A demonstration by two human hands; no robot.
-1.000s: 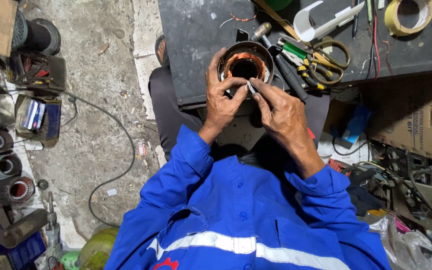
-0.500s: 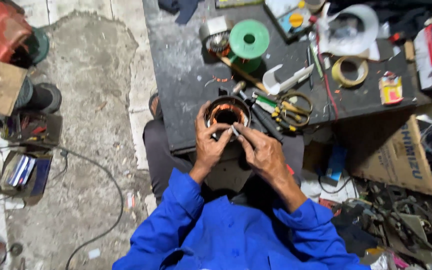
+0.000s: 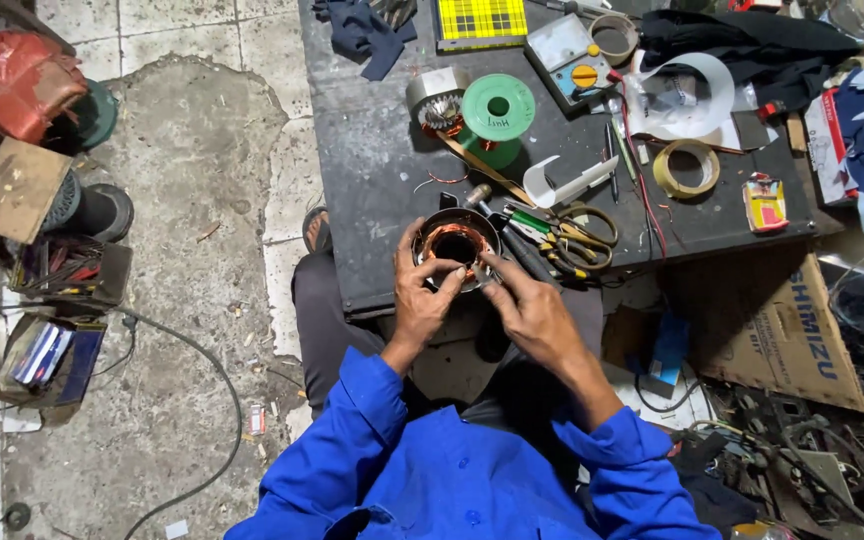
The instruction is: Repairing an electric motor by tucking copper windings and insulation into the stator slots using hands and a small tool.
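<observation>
Fingers point(image 3: 449, 268) on stator point(image 3: 455, 243), dark workbench point(image 3: 372, 190), concrete floor point(image 3: 182, 200)

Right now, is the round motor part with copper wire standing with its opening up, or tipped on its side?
Opening up. The motor stator shows its round hole and copper ring to the camera, on the table edge, between left hand and right hand.

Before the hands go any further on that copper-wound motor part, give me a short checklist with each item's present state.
1. Left hand on the stator rim: ok.
2. Right hand fingertips at its near edge: ok.
3. Stator resting fully on the black table: cannot tell; it sits at the near edge.
4. Copper windings visible inside: ok.
5. Scissors lying apart from both hands: ok.
6. Anything pinched in the right fingers: cannot tell.
</observation>
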